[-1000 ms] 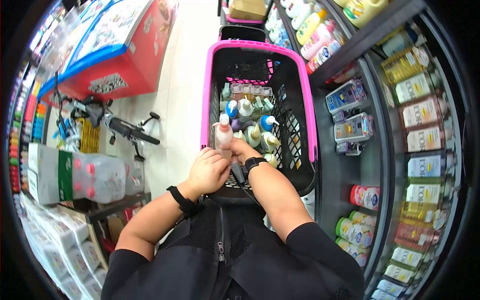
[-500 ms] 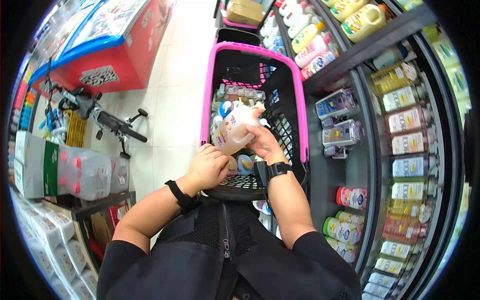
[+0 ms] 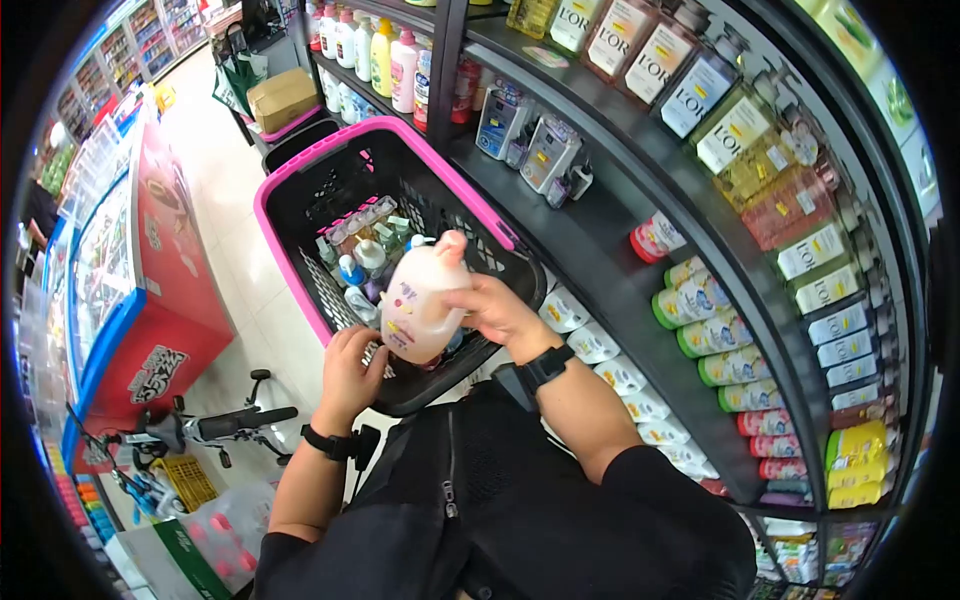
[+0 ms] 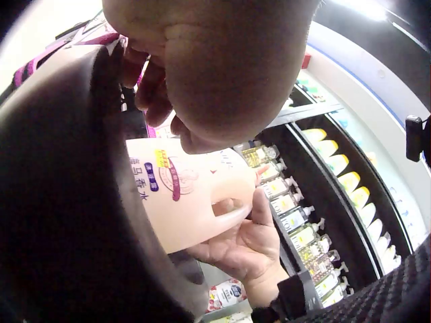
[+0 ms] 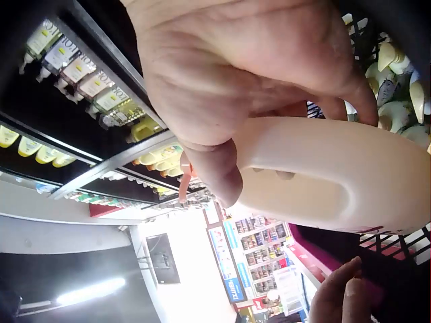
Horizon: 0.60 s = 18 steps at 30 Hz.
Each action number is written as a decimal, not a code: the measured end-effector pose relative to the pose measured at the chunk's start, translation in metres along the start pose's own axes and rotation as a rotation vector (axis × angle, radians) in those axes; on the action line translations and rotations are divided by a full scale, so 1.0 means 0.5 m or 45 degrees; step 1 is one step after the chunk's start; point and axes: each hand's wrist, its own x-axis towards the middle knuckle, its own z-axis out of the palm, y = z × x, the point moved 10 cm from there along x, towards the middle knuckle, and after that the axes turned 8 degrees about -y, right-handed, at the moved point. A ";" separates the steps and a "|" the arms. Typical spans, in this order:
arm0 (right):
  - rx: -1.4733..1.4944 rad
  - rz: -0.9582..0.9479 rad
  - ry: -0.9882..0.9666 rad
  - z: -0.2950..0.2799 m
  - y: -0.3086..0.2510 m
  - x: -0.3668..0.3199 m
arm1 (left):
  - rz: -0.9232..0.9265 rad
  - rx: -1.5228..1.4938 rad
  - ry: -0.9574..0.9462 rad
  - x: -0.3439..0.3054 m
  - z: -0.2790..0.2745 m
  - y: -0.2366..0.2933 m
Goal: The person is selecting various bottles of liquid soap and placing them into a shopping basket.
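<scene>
My right hand (image 3: 500,310) grips a pale pink pump bottle (image 3: 410,312) by its side handle. In the right wrist view the thumb lies across the handle end, and the pump points away. The bottle is tilted over the near part of a black shopping basket with a pink rim (image 3: 292,268), its printed label (image 4: 168,176) facing my left hand. My left hand (image 3: 350,372) is at the basket's near left corner, close beside the bottle's base, fingers loosely bent. Several pump bottles (image 3: 372,258) stand inside the basket, partly covered by the held one.
Shelves of pump bottles (image 3: 690,98) and green-capped containers (image 3: 700,300) line the right. On the left are a red freezer chest (image 3: 165,290), a small bicycle (image 3: 215,428) and a pack of clear bottles (image 3: 225,545). A cardboard box (image 3: 283,100) sits beyond the basket.
A second ago both hands were at the pink bottle, low in the basket. My right hand has raised and tilted it, and the head view has swung toward the right shelves.
</scene>
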 end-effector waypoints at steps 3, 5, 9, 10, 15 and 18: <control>0.106 -0.140 0.042 -0.016 -0.012 -0.049 | 0.025 -0.022 -0.100 0.019 -0.003 0.015; 0.173 -0.276 0.050 -0.025 -0.018 -0.077 | 0.046 -0.072 -0.170 0.029 0.023 0.024; 0.266 -0.385 -0.018 -0.014 -0.026 -0.122 | -0.026 -0.734 -0.572 0.032 0.115 -0.010; 0.281 -0.359 -0.024 -0.009 -0.018 -0.129 | -0.004 -0.980 -0.567 0.035 0.121 0.004; 0.238 -0.440 -0.097 0.048 -0.048 -0.174 | -0.132 -1.349 -0.751 0.042 0.128 0.028; 0.049 -0.476 -0.127 0.063 -0.066 -0.190 | -0.110 -1.241 -0.827 0.041 0.142 0.032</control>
